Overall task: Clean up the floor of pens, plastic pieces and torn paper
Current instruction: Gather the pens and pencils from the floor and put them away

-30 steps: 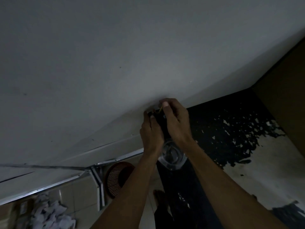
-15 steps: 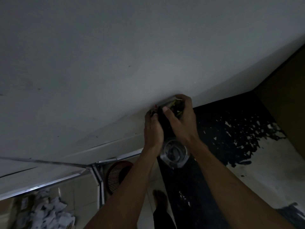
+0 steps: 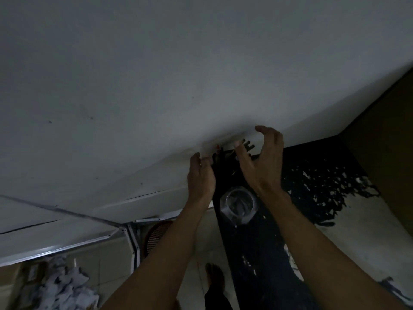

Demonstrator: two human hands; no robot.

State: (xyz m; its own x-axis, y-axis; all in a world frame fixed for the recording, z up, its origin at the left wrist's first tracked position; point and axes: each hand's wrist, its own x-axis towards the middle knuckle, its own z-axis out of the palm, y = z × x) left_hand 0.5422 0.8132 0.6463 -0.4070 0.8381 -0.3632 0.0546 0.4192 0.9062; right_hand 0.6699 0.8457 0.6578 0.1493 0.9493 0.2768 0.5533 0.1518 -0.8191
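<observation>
A bunch of dark pens [image 3: 242, 147] stands upright against the pale wall, tips fanned above a dark holder whose shape is lost in shadow; a heap of crumpled white torn paper [image 3: 64, 287] lies on the tiled floor at lower left, well apart from the pens.

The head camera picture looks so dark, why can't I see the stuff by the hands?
Head view: dim light throughout, so the pens between the left hand and right hand blur into the black surface; the clear cup shows only faint glints; the wide lens bends the wall's edges.
</observation>
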